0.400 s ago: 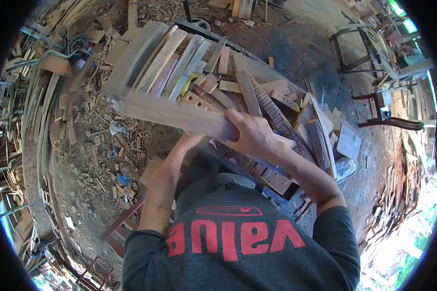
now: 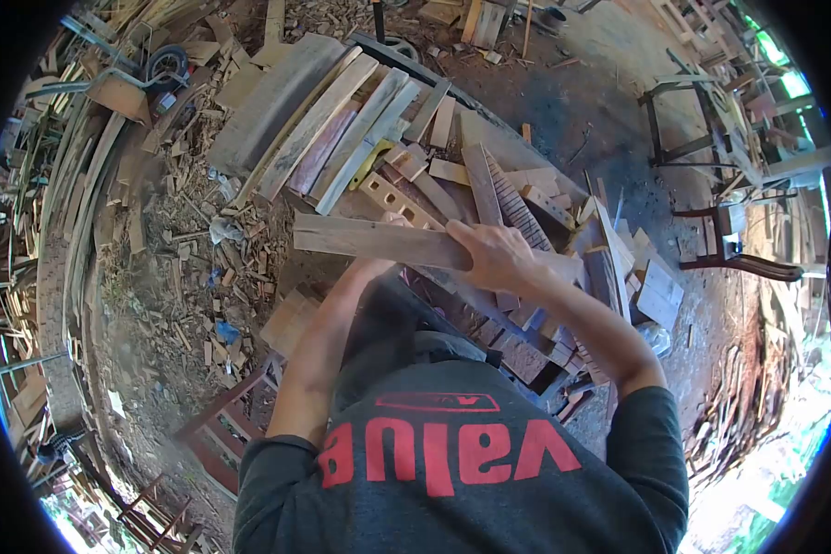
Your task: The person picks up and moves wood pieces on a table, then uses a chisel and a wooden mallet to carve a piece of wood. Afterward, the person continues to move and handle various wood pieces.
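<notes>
A wooden plank (image 2: 360,237) is held crosswise in front of my body, above a work surface piled with wood. My right hand (image 2: 497,256) grips it right of the middle, with thumb and fingers closed over it. My left hand (image 2: 379,264) is under the plank, and its fingertips curl up past the far edge; the plank hides most of that hand. Just beyond the plank lie a piece of wood with square holes (image 2: 392,198) and a yellow piece (image 2: 367,166).
Several boards (image 2: 319,120) lie side by side at the far left of the pile. A dark chair frame (image 2: 729,249) stands to the right. Wood scraps (image 2: 180,277) cover the ground at left, near a slatted red-brown frame (image 2: 226,425).
The plank's left end has swung right and toward my body, so more of its right end shows. Both hands stay on it. The whole view has shifted slightly.
</notes>
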Demonstrator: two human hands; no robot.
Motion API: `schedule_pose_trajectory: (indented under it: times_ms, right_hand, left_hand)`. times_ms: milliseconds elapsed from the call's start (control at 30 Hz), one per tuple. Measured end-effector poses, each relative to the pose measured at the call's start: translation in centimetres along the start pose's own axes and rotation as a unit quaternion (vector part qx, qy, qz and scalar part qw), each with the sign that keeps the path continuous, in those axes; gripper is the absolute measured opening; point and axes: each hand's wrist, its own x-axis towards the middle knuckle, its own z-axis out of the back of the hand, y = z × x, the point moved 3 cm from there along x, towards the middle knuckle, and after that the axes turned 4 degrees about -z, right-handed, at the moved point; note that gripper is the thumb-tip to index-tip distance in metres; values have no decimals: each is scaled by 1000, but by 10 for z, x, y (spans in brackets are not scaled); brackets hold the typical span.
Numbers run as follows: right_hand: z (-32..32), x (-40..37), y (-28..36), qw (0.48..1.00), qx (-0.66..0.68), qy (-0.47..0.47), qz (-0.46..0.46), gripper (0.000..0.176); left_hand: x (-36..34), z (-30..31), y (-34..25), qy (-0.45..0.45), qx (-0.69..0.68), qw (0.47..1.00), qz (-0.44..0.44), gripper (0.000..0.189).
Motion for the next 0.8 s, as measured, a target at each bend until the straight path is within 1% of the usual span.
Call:
schedule_pose_trajectory:
  times_ms: [33,67,100,133,167,200,233,267,300,333,367,400,433,467,500,533,567,600,633,667,700,733,767,800]
  right_hand:
    - [0,2,-6,994,-61,78,-53,57]
    - [6,5,-4,994,-89,30,-54,60]
    - [18,6,7,994,-88,34,-54,60]
    - [37,8,23,998,-20,-12,-51,55]
    - [49,10,31,996,47,-62,-46,50]
    - [49,6,37,988,109,-111,-5,51]
    - [42,5,31,988,109,-113,-6,51]
    - [23,4,19,996,59,-72,-4,52]
    - [4,4,5,999,7,-31,-1,54]
    - [-6,4,-7,996,-58,45,-53,54]
    - [-9,3,-14,996,-59,41,-53,54]
    - [1,9,-13,994,-61,29,-82,54]
    - [10,12,-9,992,-61,23,-112,54]
    - [20,14,0,996,-38,-17,-78,50]
    - [24,11,11,996,-35,-11,-82,50]
    - [28,9,25,998,40,-43,-39,50]
    - [31,7,35,991,111,-77,8,50]
    - [23,2,39,985,132,-92,57,51]
    - [8,3,26,985,131,-93,60,51]
    - [-16,4,6,998,53,-16,21,53]
    - [-23,5,1,998,-26,60,-21,55]
    - [-22,5,-8,994,-27,96,-50,57]
    - [-19,9,-14,994,-32,95,-43,57]
    - [-12,9,-14,998,-9,48,-47,58]
  left_hand:
    - [3,2,-8,18,21,999,40,32]
    - [8,8,-16,13,22,999,38,32]
    - [5,8,-22,20,-99,990,100,30]
    - [0,2,-23,31,-217,962,162,29]
    - [-3,-4,-19,33,-218,962,163,29]
    - [-4,-8,-14,-24,-244,961,130,33]
    - [-3,-4,-22,-81,-268,955,96,37]
    - [-3,-2,-28,-49,-297,947,111,45]
    - [-4,-1,-30,-51,-296,948,107,45]
    - [-8,-1,-29,-44,-261,957,122,39]
    - [-11,0,-28,-34,-225,964,136,33]
    - [-9,0,-13,7,-54,992,111,19]
    - [-11,2,-13,2,-54,992,112,19]
    - [-18,2,-14,-32,-110,987,114,15]
    - [-24,1,-15,-64,-165,977,117,14]
    - [-26,2,-18,-16,-216,962,169,19]
    - [-22,5,-25,-15,-216,962,168,19]
    - [-14,13,-55,13,-265,952,153,19]
    - [-10,18,-72,39,-313,939,137,19]
    - [-15,1,-10,-83,-190,976,68,18]
    - [-18,1,-14,-84,-187,977,66,18]
    - [-20,-5,-17,-92,-247,958,117,15]
    - [-20,-7,-16,-102,-306,932,167,14]
    - [-23,-8,-9,-106,-307,930,169,14]
